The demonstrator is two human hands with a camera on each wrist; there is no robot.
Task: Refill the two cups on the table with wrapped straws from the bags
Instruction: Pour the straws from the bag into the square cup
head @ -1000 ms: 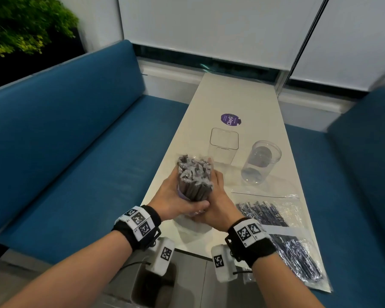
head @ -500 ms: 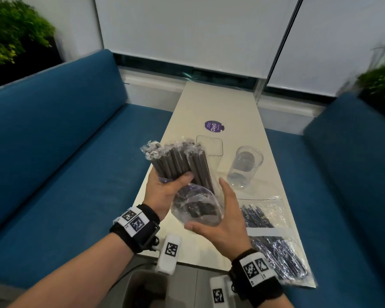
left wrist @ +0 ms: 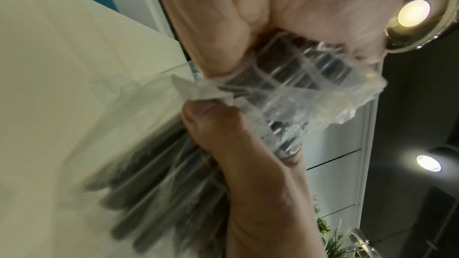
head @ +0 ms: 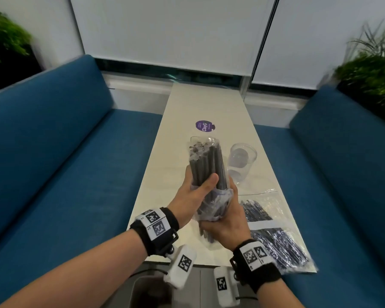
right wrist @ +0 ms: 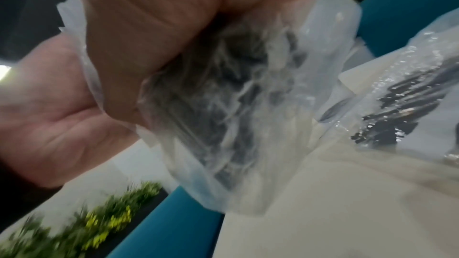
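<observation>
Above the near end of the table, both hands hold a bundle of dark wrapped straws (head: 209, 167), tips pointing away from me. My left hand (head: 196, 192) grips the bundle round its middle, thumb across the front. A clear bag (head: 218, 203) is bunched round the straws' lower end, and my right hand (head: 229, 218) grips it there. The right wrist view shows the bag's bottom (right wrist: 223, 115) close up, blurred. A round clear cup (head: 242, 161) stands empty to the right of the bundle. A square clear cup (head: 196, 138) is mostly hidden behind the straw tips.
A second clear bag of dark straws (head: 273, 232) lies on the narrow white table (head: 165, 174) at the near right. A purple sticker (head: 204, 125) lies farther back. Blue benches (head: 65, 174) flank the table on both sides.
The bundle stood on the table, then rose tilted left with my right hand open under the bag. Now it points straight away and my right hand grips the bag's lower end.
</observation>
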